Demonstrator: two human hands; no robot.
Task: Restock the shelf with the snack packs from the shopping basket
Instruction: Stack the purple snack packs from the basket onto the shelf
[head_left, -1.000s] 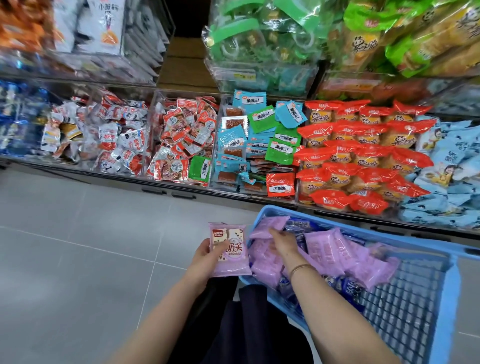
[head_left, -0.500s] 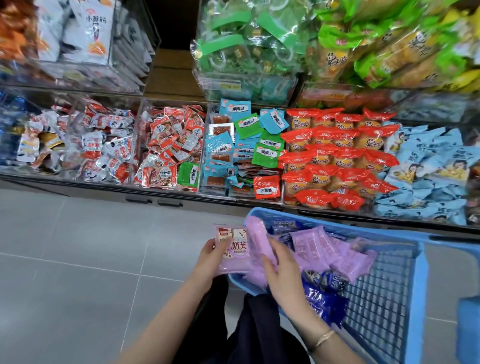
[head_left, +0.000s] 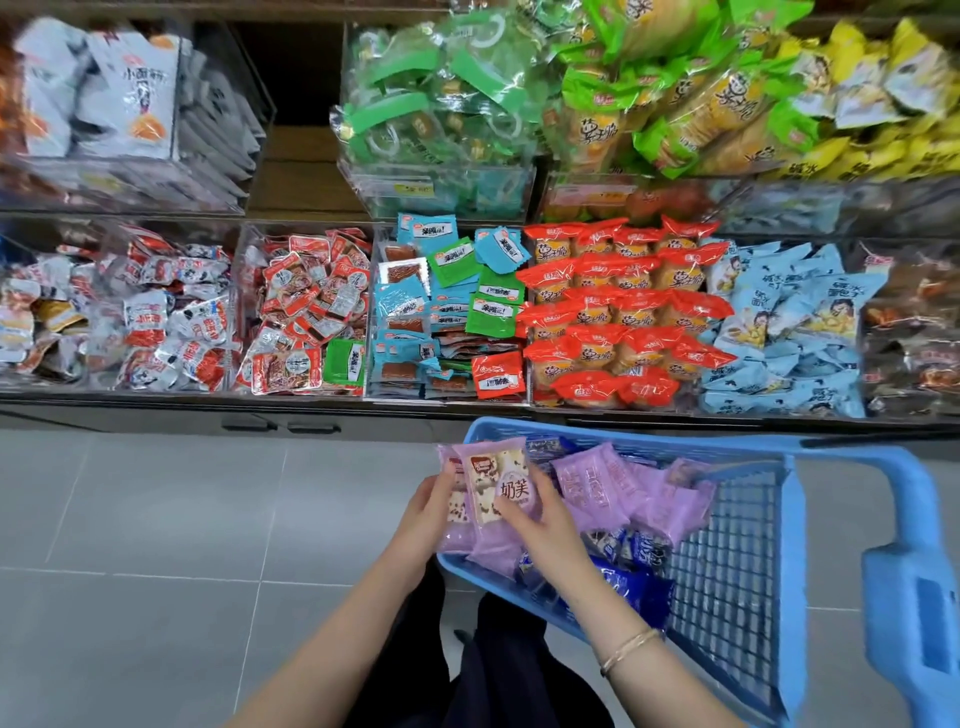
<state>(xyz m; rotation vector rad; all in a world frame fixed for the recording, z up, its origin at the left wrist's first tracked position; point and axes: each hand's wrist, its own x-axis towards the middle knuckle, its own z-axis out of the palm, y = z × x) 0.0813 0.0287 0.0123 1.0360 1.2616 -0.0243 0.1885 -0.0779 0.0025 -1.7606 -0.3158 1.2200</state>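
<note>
A blue shopping basket stands on the floor in front of the shelf. It holds several purple snack packs and dark blue packs. Over its near left corner both hands hold a small stack of purple snack packs, printed face up. My left hand grips the stack's left edge from below. My right hand pinches the top pack's right side, thumb across its face. The shelf ahead has clear bins full of packs.
The lower shelf row holds bins of red-white packs, red packs, blue and green sachets, orange cakes and light blue packs. An upper compartment looks bare. Grey tiled floor lies to the left.
My right hand lifted a purple pack from the basket and laid it onto the pack in my left hand. The view shifted toward the shelf.
</note>
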